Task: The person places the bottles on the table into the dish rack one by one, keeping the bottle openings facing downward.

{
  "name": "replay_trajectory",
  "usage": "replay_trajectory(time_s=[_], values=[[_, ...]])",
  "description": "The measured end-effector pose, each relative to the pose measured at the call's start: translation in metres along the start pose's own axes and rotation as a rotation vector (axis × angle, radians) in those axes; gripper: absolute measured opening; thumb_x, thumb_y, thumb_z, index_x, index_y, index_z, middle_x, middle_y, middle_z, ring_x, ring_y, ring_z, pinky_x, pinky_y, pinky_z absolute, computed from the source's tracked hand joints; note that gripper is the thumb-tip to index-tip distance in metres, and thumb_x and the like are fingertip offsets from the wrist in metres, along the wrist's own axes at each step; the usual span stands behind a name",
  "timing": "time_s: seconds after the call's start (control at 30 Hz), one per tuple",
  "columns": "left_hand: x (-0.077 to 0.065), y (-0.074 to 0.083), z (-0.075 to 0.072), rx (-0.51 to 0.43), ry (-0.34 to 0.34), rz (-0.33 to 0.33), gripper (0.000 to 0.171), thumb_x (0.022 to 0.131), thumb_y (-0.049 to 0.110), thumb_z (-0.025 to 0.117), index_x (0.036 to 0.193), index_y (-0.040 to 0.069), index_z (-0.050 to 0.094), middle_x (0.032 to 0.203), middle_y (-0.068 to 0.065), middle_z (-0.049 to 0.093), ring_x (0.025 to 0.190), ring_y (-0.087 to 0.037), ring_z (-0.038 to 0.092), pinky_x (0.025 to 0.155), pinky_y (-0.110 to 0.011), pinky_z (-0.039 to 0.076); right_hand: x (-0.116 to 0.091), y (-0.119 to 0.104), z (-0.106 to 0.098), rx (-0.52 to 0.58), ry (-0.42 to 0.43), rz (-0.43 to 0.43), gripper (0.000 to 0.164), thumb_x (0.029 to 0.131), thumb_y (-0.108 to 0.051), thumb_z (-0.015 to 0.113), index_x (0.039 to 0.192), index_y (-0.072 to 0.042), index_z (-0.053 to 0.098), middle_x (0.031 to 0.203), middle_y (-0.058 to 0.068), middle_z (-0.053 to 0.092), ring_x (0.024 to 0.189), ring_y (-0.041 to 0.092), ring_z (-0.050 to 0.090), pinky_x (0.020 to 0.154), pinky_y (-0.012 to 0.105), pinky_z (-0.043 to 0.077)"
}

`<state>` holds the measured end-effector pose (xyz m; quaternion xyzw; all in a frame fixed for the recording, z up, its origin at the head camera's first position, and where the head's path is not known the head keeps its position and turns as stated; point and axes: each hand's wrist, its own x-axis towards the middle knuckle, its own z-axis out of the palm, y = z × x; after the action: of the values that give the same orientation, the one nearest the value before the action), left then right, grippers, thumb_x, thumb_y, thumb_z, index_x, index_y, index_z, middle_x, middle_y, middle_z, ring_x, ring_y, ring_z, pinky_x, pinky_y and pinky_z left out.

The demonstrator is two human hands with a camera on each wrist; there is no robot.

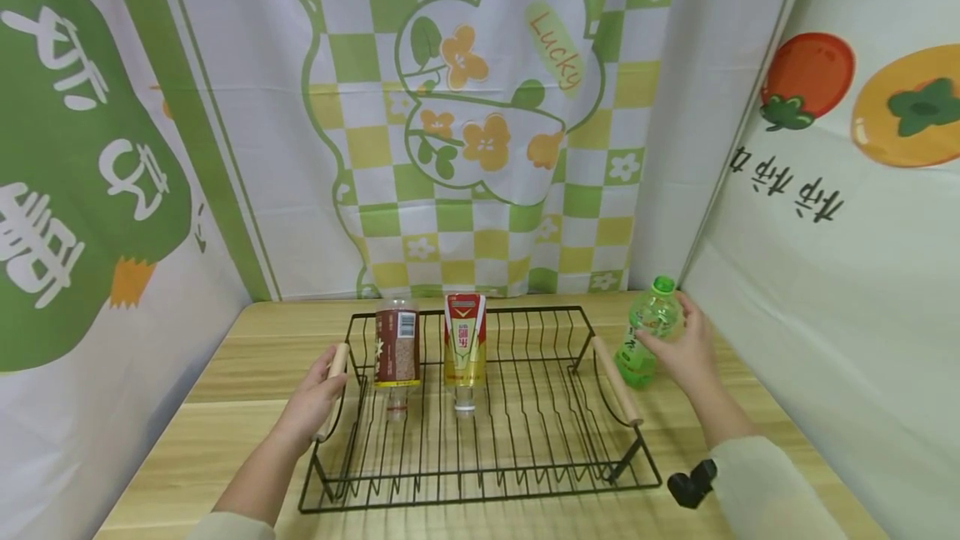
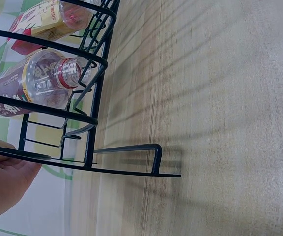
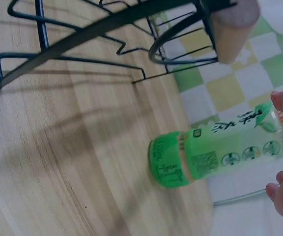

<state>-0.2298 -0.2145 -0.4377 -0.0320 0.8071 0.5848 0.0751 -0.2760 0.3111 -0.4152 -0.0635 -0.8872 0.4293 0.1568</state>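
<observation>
My left hand point(image 1: 306, 402) grips the left wooden handle point(image 1: 340, 361) of a black wire dish rack point(image 1: 480, 500). With my right hand point(image 1: 692, 352) I hold a green plastic drink bottle point(image 1: 636, 363) around its upper part, just right of the rack. The bottle has no cap and stands nearly upright; its green base point(image 3: 170, 160) shows close over the tabletop in the right wrist view. Inside the rack, two clear bottles are turned neck down: one with a dark red label point(image 1: 396, 348), the other with a red and yellow label point(image 1: 465, 348).
The rack's right wooden handle point(image 1: 618, 382) stands between the rack's wires and the green bottle. Under everything is a light wooden table point(image 1: 247, 382). Printed cloth point(image 1: 480, 232) hangs behind it, with more cloth at both sides. A black device point(image 1: 692, 483) sits at my right sleeve.
</observation>
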Motion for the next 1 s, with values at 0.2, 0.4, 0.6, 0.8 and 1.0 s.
replay_trajectory(time_s=[0.2, 0.4, 0.6, 0.8, 1.0], values=[[-0.002, -0.001, 0.000, 0.002, -0.001, 0.007, 0.069, 0.104, 0.022, 0.039, 0.158, 0.010, -0.002, 0.160, -0.033, 0.003, 0.145, -0.050, 0.018, 0.117, -0.064, 0.016, 0.006, 0.008, 0.005, 0.015, -0.025, 0.035, 0.102, 0.088, -0.031, 0.073, 0.157, -0.004, 0.003, 0.157, 0.033, 0.013, 0.139, 0.054, 0.023, 0.108, 0.069, 0.030], [-0.001, -0.003, 0.000, 0.012, 0.016, 0.032, 0.071, 0.102, 0.027, 0.040, 0.158, 0.008, 0.000, 0.159, -0.035, 0.004, 0.142, -0.054, 0.021, 0.115, -0.067, 0.018, 0.012, 0.011, 0.010, 0.052, -0.020, 0.041, 0.102, 0.087, -0.031, 0.074, 0.157, -0.006, 0.004, 0.154, 0.033, 0.021, 0.136, 0.053, 0.029, 0.107, 0.068, 0.034], [-0.002, 0.001, 0.001, -0.001, -0.004, 0.005, 0.068, 0.103, 0.020, 0.037, 0.158, 0.009, -0.002, 0.160, -0.032, 0.002, 0.145, -0.051, 0.018, 0.118, -0.064, 0.015, 0.015, 0.012, 0.011, 0.080, -0.034, 0.076, 0.104, 0.088, -0.030, 0.073, 0.157, -0.010, -0.002, 0.153, 0.034, 0.022, 0.135, 0.053, 0.033, 0.107, 0.066, 0.036], [-0.002, 0.002, 0.001, -0.004, -0.006, -0.010, 0.066, 0.104, 0.018, 0.035, 0.158, 0.009, -0.003, 0.161, -0.030, 0.002, 0.145, -0.049, 0.018, 0.118, -0.063, 0.015, 0.015, 0.012, 0.012, 0.098, -0.037, 0.099, 0.103, 0.089, -0.029, 0.072, 0.158, -0.012, -0.003, 0.154, 0.032, 0.021, 0.136, 0.052, 0.033, 0.108, 0.065, 0.035], [-0.001, 0.000, 0.000, -0.008, -0.007, -0.009, 0.067, 0.104, 0.017, 0.035, 0.158, 0.009, -0.003, 0.161, -0.029, 0.001, 0.146, -0.049, 0.017, 0.118, -0.062, 0.015, 0.011, 0.010, 0.012, 0.102, -0.018, 0.080, 0.099, 0.089, -0.027, 0.071, 0.157, -0.012, 0.001, 0.153, 0.030, 0.024, 0.135, 0.051, 0.035, 0.107, 0.066, 0.036]])
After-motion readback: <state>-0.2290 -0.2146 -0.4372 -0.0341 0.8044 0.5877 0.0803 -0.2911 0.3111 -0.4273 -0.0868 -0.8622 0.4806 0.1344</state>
